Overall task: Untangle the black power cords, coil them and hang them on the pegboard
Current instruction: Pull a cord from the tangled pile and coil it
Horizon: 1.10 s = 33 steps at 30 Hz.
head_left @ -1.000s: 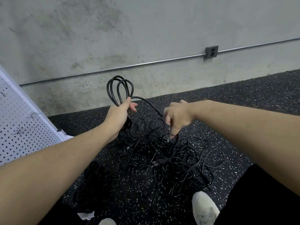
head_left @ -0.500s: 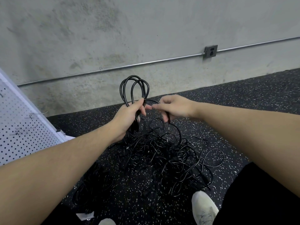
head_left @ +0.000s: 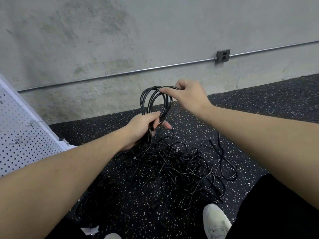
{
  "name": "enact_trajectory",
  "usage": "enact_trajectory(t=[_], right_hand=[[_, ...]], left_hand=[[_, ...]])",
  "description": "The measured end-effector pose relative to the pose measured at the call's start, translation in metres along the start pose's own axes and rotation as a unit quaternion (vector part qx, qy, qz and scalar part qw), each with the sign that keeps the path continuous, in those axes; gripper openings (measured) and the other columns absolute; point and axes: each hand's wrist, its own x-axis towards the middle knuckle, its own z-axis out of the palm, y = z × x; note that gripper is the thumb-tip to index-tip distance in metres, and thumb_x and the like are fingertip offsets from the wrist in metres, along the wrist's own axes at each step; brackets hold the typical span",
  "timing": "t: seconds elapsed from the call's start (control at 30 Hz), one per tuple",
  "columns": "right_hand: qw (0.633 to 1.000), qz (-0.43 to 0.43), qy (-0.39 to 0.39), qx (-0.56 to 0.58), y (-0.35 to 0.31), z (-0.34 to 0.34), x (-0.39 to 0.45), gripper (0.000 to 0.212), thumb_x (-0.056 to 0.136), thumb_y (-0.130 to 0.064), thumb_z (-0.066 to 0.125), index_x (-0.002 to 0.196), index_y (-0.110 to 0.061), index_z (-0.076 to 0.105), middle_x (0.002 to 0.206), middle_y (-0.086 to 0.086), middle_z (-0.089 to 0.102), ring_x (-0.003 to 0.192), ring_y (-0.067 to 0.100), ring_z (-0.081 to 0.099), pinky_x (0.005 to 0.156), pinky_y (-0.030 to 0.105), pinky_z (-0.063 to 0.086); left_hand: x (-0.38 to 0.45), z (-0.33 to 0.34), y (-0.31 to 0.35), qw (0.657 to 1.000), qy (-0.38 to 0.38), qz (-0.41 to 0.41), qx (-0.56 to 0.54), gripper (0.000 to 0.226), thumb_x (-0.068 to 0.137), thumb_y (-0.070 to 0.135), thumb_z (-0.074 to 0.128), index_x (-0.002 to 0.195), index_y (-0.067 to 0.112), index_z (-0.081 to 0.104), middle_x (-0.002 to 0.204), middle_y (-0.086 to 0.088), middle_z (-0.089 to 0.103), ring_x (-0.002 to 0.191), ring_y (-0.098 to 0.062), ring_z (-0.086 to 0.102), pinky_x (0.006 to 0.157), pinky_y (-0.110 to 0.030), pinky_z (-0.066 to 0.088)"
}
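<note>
The left hand (head_left: pixel 143 128) grips the base of a half-made coil (head_left: pixel 155 102); the right hand (head_left: pixel 188 95) pinches its top loop. Below both hands, most cords (head_left: pixel 174 168) lie tangled. Left of the left arm, the pegboard (head_left: pixel 25 135) shows bare hooks, so nothing visible is hung yet.

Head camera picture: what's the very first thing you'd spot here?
Probably the black coil of cord held up in the middle: the left hand grips its bottom and the right hand pinches its top. Next comes the big tangle of black cords on the speckled floor just below. A white pegboard leans in at the left edge.
</note>
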Motion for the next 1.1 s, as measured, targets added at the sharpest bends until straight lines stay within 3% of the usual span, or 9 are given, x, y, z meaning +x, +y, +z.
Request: enact_trajectory(t=[0.17,0.27,0.4,0.47,0.67,0.73,0.9,1.0,1.1], right_hand=[[0.998,0.040,-0.057,0.004,-0.011,0.012,-0.002,0.030,0.102,-0.045,0.054,0.090,-0.019,0.046,0.076,-0.005,0.053,0.064,0.010,0.050,0.057,0.015,0.045],[0.981,0.080,-0.098,0.150,-0.011,0.016,-0.004,0.021,0.106,-0.035,0.049,0.101,-0.016,0.043,0.101,0.010,0.071,0.086,0.023,0.072,0.065,0.031,0.058],[0.949,0.118,-0.111,0.271,-0.015,0.020,-0.005,0.024,0.106,-0.026,0.052,0.123,-0.019,0.036,0.075,0.007,0.062,0.060,0.020,0.064,0.071,0.043,0.056],[0.947,0.120,-0.095,0.281,-0.019,0.025,-0.003,0.020,0.107,-0.023,0.050,0.124,-0.019,0.040,0.068,0.002,0.048,0.051,0.012,0.048,0.060,0.036,0.052],[0.937,0.148,-0.055,0.312,-0.026,0.028,0.001,0.016,0.104,-0.024,0.055,0.120,-0.019,0.052,0.057,-0.008,0.042,0.041,0.005,0.032,0.044,0.023,0.030],[0.925,0.158,-0.054,0.341,-0.029,0.027,0.002,0.007,0.104,-0.021,0.057,0.110,-0.021,0.054,0.047,-0.013,0.040,0.038,0.004,0.029,0.039,0.019,0.025],[0.905,0.165,-0.067,0.385,-0.028,0.024,0.002,0.007,0.104,-0.016,0.055,0.103,-0.021,0.051,0.044,-0.013,0.035,0.037,0.002,0.024,0.033,0.016,0.020],[0.901,0.166,-0.076,0.393,-0.024,0.025,0.000,0.008,0.104,-0.017,0.055,0.104,-0.020,0.048,0.045,-0.013,0.035,0.038,0.002,0.025,0.034,0.016,0.023],[0.899,0.162,-0.084,0.398,-0.022,0.025,0.000,0.009,0.105,-0.016,0.054,0.104,-0.020,0.045,0.046,-0.012,0.034,0.038,0.003,0.023,0.034,0.016,0.022]], left_hand=[[0.000,0.002,0.004,0.998,-0.021,0.024,-0.050,0.043,0.108,0.032,0.034,0.070,0.012,0.041,0.119,-0.003,0.075,0.050,-0.016,0.030,0.054,-0.034,0.022],[-0.004,0.001,0.001,0.998,-0.038,0.004,-0.052,0.034,0.096,0.034,0.046,0.070,0.013,0.051,0.089,-0.012,0.071,0.051,-0.021,0.036,0.052,-0.029,0.036],[-0.006,0.000,-0.001,0.997,-0.036,0.011,-0.067,0.026,0.086,0.035,0.050,0.070,0.015,0.055,0.065,-0.016,0.051,0.050,-0.021,0.041,0.051,-0.028,0.041],[-0.008,0.003,0.002,0.998,-0.016,0.021,-0.060,0.024,0.087,0.030,0.049,0.070,0.014,0.056,0.060,-0.012,0.049,0.050,-0.021,0.046,0.050,-0.028,0.043],[-0.006,0.003,0.010,0.998,0.016,0.059,0.010,0.032,0.059,0.046,0.056,0.068,0.017,0.068,0.093,-0.002,0.062,0.082,-0.022,0.055,0.076,-0.038,0.043],[-0.005,0.004,0.012,0.999,0.000,0.044,-0.007,0.030,0.054,0.041,0.059,0.068,0.017,0.070,0.096,-0.006,0.063,0.080,-0.024,0.053,0.071,-0.036,0.043],[-0.004,0.010,0.015,0.998,-0.030,0.023,-0.044,0.032,0.088,0.016,0.047,0.072,0.018,0.075,0.095,-0.015,0.076,0.082,-0.028,0.060,0.062,-0.030,0.039],[-0.004,0.009,0.009,0.997,-0.038,0.015,-0.059,0.042,0.097,0.013,0.043,0.081,0.024,0.081,0.084,-0.013,0.072,0.099,-0.034,0.064,0.072,-0.033,0.044],[-0.004,0.011,0.009,0.995,-0.068,0.027,-0.065,0.043,0.101,0.010,0.044,0.095,0.027,0.083,0.085,-0.010,0.073,0.086,-0.026,0.067,0.080,-0.037,0.048]])
